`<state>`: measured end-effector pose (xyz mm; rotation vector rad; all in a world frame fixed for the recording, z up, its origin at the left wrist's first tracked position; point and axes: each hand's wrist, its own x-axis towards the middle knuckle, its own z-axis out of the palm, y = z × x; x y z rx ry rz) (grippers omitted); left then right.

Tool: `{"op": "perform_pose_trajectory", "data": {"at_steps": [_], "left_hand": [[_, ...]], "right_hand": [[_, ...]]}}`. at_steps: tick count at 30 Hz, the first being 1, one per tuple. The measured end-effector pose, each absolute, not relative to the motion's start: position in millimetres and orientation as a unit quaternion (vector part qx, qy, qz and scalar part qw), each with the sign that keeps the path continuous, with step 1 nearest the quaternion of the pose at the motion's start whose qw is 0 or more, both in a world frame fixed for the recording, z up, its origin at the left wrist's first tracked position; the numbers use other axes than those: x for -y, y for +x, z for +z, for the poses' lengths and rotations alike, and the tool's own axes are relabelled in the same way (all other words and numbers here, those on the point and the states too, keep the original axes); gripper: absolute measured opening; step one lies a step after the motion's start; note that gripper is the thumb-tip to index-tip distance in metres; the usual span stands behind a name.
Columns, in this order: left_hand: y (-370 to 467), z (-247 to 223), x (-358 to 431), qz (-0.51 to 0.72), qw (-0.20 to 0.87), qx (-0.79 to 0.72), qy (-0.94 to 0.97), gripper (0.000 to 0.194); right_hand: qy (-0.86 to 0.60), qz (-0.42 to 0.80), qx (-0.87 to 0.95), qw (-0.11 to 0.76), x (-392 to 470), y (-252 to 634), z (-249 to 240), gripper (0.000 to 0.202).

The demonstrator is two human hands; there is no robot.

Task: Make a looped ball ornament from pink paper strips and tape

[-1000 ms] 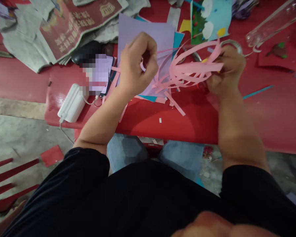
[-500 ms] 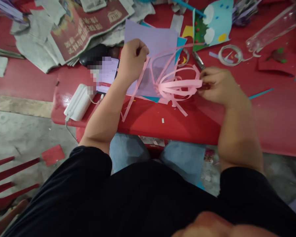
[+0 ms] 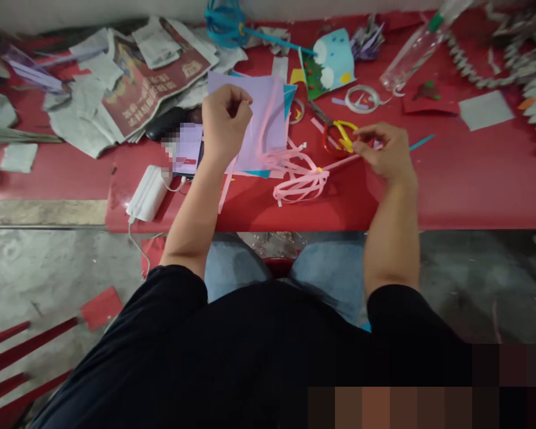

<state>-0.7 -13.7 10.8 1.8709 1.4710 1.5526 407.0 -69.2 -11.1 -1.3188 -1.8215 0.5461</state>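
Observation:
My right hand [image 3: 386,149] is closed in a pinch on a thin pink stick [image 3: 343,162]. The stick runs left to a round cage of looped pink paper strips [image 3: 301,187], low over the front of the red table. Just left of the right fingertips lie scissors [image 3: 335,132] with red and yellow handles. My left hand [image 3: 227,122] is closed over a sheet of purple paper [image 3: 268,104]. What its curled fingers hold, if anything, cannot be made out. A blurred pink strip [image 3: 268,116] rises from the cage, and another strip [image 3: 226,193] hangs beside my left forearm.
A phone [image 3: 190,152] and a white power bank [image 3: 147,193] lie left of my left forearm. Newspapers [image 3: 161,77] cover the back left. A blue paper cage [image 3: 226,24], a painted card [image 3: 328,62], a roll of tape [image 3: 361,98] and a clear bottle [image 3: 413,56] lie behind.
The pink paper cage has turned over and moved left of my right hand, which now pinches its stick. The scissors' handles have come into sight. My view has shifted, showing more of the table's back.

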Motion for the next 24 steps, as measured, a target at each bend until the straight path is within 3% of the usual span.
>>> {"op": "perform_pose_trajectory", "data": {"at_steps": [4,6,10,12,14,19,24], "left_hand": [[24.6,49.9,130.9,0.5,0.161,-0.467,0.711,0.003],[36.3,54.4,204.0,0.485,0.163,-0.475,0.716,0.017],[58.6,15.1,322.7,0.368,0.246,-0.565,0.696,0.033],[68.8,-16.2,355.0,0.328,0.265,-0.574,0.702,0.029],[77.9,-43.1,369.8,0.288,0.276,-0.583,0.708,0.017],[88.8,-70.5,356.1,0.24,0.275,-0.605,0.708,0.027],[79.6,-63.7,323.2,0.19,0.286,-0.605,0.718,0.026]], "right_hand": [[-0.531,0.152,0.728,0.406,62.5,404.7,-20.9,0.034],[-0.526,0.142,0.741,0.391,59.7,399.6,-24.9,0.039],[-0.52,0.123,0.749,0.391,56.1,391.2,-32.1,0.052],[-0.524,0.12,0.746,0.393,54.4,389.0,-34.9,0.057],[-0.537,0.125,0.738,0.388,52.2,387.9,-37.3,0.063],[-0.577,0.146,0.714,0.369,47.0,387.8,-42.4,0.072],[-0.588,0.138,0.713,0.356,48.7,390.2,-41.2,0.056]]}}
